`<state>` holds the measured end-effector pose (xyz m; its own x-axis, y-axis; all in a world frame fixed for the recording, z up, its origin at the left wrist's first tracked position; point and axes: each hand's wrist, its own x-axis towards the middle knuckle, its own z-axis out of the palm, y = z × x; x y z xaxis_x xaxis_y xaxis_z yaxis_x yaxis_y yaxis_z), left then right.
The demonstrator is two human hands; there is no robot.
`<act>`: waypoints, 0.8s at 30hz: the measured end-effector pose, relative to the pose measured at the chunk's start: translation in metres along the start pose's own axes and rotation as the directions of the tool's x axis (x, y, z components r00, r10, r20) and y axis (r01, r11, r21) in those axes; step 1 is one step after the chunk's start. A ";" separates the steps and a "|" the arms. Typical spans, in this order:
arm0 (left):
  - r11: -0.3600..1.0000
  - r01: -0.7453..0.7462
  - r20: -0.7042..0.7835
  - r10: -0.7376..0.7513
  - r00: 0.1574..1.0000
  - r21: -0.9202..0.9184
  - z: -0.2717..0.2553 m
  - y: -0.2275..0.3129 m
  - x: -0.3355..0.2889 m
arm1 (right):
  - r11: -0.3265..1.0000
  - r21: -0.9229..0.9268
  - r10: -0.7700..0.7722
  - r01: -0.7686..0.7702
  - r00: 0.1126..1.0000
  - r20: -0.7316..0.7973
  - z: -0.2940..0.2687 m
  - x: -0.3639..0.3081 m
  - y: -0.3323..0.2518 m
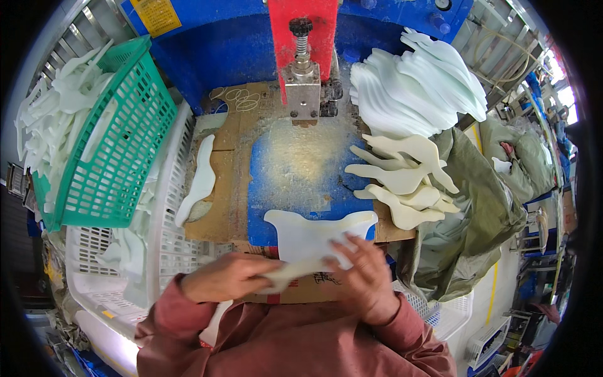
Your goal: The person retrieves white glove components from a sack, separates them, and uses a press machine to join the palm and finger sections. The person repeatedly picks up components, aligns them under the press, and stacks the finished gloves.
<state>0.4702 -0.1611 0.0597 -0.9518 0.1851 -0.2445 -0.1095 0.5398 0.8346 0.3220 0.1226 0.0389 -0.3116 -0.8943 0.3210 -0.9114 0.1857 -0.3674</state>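
My left hand (231, 276) is closed around one end of a curved, cream-coloured foam-like piece (295, 270), held low in front of my body. At its other end is my right hand (364, 276), slightly blurred, its fingers apart; whether they touch the piece I cannot tell. Just beyond both hands lies a broad white sheet piece (308, 231) with a dipped far edge, on the front of the blue work surface (264, 182). Part of it is covered by my right fingers and the curved piece.
A red machine column (303, 38) with a metal head (304, 88) stands over the dusty surface. Cream curved pieces (402, 179) and stacked white pieces (414, 88) lie right. Leftward are a green basket (119, 138), a white crate (166, 232) and one wavy white piece (200, 179).
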 end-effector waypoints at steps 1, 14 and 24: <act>0.998 -0.037 0.038 0.039 0.999 -0.054 0.005 0.002 0.015 | 0.997 0.032 -0.074 0.075 0.997 -0.035 0.001 0.009 -0.007; 0.985 0.083 0.083 -0.071 0.994 -0.150 0.012 -0.018 0.048 | 0.972 0.232 -0.060 0.033 0.992 0.110 0.007 0.000 0.018; 0.856 0.237 0.187 -0.167 0.968 -0.459 0.002 -0.040 0.041 | 0.976 0.212 -0.091 0.055 0.983 0.161 0.022 0.018 0.014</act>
<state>0.4357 -0.1738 0.0153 -0.8495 0.2425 -0.4685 -0.4505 0.1287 0.8835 0.3091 0.1000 0.0201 -0.1801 -0.9613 0.2083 -0.8493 0.0451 -0.5260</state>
